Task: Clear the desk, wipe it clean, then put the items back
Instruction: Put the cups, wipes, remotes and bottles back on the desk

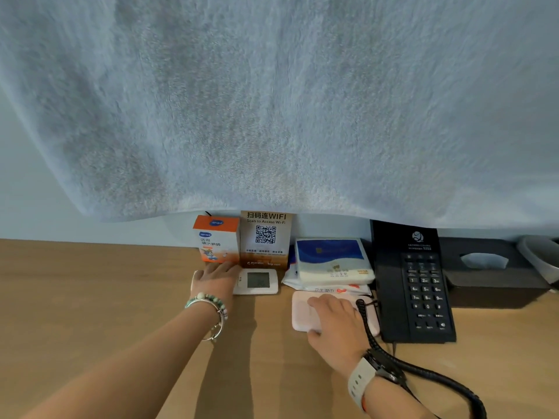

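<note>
head view showed the left hand [216,275] open, its straight fingers touching the left edge of the white thermometer [256,281]. the orange box [216,238] stood just beyond the fingertips, and the hand was likely squaring both back against the wall. the wifi sign [266,240] stood to the right of that hand, beside the box. the right hand [335,317] lay over the pink pad [301,313], fingers curved across its top and thumb hooked on its near edge, gripping it, probably to set it in place. the black phone [414,285] sat just right of this hand, and its coiled cord [429,375] ran close along the wrist, so a pull toward the person might snag. tissue packs [332,261] lay just beyond the knuckles. the desk [90,297] offered open wood left of and nearer than both hands. a pale blue cloth [272,101] hung close to the lens, hiding whatever was above.
</note>
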Demonstrator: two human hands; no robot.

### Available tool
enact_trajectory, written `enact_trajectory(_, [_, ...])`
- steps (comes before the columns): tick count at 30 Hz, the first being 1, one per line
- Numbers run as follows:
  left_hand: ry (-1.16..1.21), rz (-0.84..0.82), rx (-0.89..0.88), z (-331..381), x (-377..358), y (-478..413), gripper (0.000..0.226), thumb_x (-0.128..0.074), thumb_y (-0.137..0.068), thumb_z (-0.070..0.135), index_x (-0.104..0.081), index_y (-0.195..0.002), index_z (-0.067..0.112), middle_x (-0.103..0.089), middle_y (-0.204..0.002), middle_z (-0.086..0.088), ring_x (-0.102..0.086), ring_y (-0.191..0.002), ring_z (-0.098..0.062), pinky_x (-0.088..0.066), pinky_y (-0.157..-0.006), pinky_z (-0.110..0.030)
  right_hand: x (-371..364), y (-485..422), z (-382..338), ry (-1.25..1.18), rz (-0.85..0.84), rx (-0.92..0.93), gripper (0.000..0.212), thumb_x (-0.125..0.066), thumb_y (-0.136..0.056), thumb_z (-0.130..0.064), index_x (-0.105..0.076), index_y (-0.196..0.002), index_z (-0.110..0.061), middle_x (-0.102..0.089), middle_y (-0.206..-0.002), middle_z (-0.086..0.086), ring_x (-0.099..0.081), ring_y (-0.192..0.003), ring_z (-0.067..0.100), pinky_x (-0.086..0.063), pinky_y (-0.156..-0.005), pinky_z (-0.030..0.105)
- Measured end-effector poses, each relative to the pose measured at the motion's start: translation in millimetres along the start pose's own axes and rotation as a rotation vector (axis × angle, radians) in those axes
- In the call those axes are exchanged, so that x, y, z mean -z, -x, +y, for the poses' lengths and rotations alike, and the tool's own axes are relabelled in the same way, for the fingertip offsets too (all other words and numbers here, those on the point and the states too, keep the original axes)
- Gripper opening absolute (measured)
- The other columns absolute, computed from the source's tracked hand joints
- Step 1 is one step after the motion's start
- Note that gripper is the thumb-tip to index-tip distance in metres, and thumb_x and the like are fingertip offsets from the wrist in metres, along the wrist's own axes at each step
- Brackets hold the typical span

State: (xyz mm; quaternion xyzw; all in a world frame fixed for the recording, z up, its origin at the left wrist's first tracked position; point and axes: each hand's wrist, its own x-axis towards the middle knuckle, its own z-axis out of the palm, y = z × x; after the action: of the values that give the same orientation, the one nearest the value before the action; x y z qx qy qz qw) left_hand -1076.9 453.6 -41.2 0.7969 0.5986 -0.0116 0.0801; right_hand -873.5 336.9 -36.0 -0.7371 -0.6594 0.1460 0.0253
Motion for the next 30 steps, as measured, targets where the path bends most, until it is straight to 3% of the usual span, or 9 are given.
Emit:
enact_trajectory(5, [-0.048,0.035,-0.128,-5,-3,-14,0.045,-0.043,-0.096,0.025,-0.035,-0.141,0.030,-0.023,-0.153,0.009,-0.018,-0.141,-0.019,-0.016,-0.112,-0.033,-1,-5,-1,0.006,-0.020,-0.015,0.051,-0.047,-0.090,-0.033,-0.032,-0.139,-0.034,-0.029,-0.146,-0.008,-0.026,-0.133,0.018,-0.019,-0.112,0.036])
enact_trajectory(7, [-0.061,0.064,-0.191,-4,0,-15,0.046,-0.057,-0.090,0.025,-0.046,-0.135,0.025,-0.038,-0.146,0.002,-0.031,-0.136,-0.025,-0.025,-0.110,-0.039,0,-6,-2,0.009,-0.029,-0.019,0.050,-0.047,-0.090,-0.032,-0.033,-0.138,-0.034,-0.028,-0.147,-0.008,-0.025,-0.133,0.018,-0.018,-0.112,0.036])
enact_trajectory(9, [-0.092,0.133,-0.279,-7,0,-21,0.054,-0.090,-0.053,0.024,-0.070,-0.103,0.020,-0.067,-0.111,-0.004,-0.062,-0.104,-0.031,-0.050,-0.083,-0.047,1,-6,-3,0.014,-0.034,-0.024,0.049,-0.047,-0.090,-0.032,-0.034,-0.137,-0.034,-0.028,-0.146,-0.008,-0.025,-0.133,0.018,-0.018,-0.112,0.036])
enact_trajectory(12, [-0.085,0.167,-0.228,-13,-12,-26,0.062,-0.095,-0.018,0.033,-0.074,-0.076,0.026,-0.071,-0.082,0.004,-0.071,-0.075,-0.022,-0.056,-0.056,-0.035,2,-7,-6,-0.003,-0.038,-0.037,0.049,-0.047,-0.089,-0.035,-0.035,-0.136,-0.034,-0.030,-0.145,-0.008,-0.028,-0.132,0.019,-0.021,-0.111,0.036])
enact_trajectory(15, [-0.075,0.142,-0.220,-3,-1,-11,0.055,-0.090,-0.049,0.022,-0.070,-0.100,0.024,-0.066,-0.110,0.000,-0.063,-0.103,-0.028,-0.052,-0.079,-0.045,6,-6,-9,-0.051,-0.015,-0.056,0.049,-0.047,-0.089,-0.038,-0.035,-0.137,-0.034,-0.033,-0.144,-0.009,-0.031,-0.130,0.017,-0.023,-0.110,0.034])
enact_trajectory(18, [-0.035,0.145,-0.196,4,6,3,0.055,-0.055,-0.087,0.016,-0.040,-0.138,0.029,-0.035,-0.144,0.003,-0.027,-0.136,-0.023,-0.024,-0.110,-0.039,13,-6,-14,-0.097,0.015,-0.061,0.049,-0.047,-0.090,-0.040,-0.035,-0.137,-0.034,-0.035,-0.143,-0.010,-0.032,-0.130,0.016,-0.026,-0.108,0.034])
enact_trajectory(21, [0.019,0.174,-0.210,10,19,23,0.055,-0.071,-0.074,0.019,-0.056,-0.126,0.027,-0.055,-0.128,-0.003,-0.048,-0.123,-0.029,-0.039,-0.097,-0.049,24,-6,-24,-0.114,0.062,-0.043,0.047,-0.047,-0.092,-0.040,-0.034,-0.136,-0.035,-0.036,-0.143,-0.010,-0.034,-0.129,0.015,-0.029,-0.106,0.031])
enact_trajectory(25, [0.013,0.224,-0.140,7,30,51,0.049,-0.044,-0.093,0.030,-0.034,-0.141,0.031,-0.039,-0.144,0.005,-0.031,-0.134,-0.019,-0.027,-0.107,-0.034,45,-6,-45,-0.155,0.129,0.034,0.048,-0.047,-0.094,-0.038,-0.034,-0.139,-0.032,-0.038,-0.144,-0.008,-0.034,-0.131,0.016,-0.030,-0.106,0.032])
enact_trajectory(30, [0.025,0.278,-0.011,-7,50,93,0.048,-0.041,-0.094,0.037,-0.032,-0.141,0.033,-0.037,-0.143,0.008,-0.031,-0.132,-0.017,-0.025,-0.108,-0.032,53,1,-85,-0.197,0.162,0.188,0.047,-0.049,-0.092,-0.036,-0.038,-0.137,-0.032,-0.040,-0.142,-0.009,-0.035,-0.129,0.015,-0.031,-0.107,0.034])
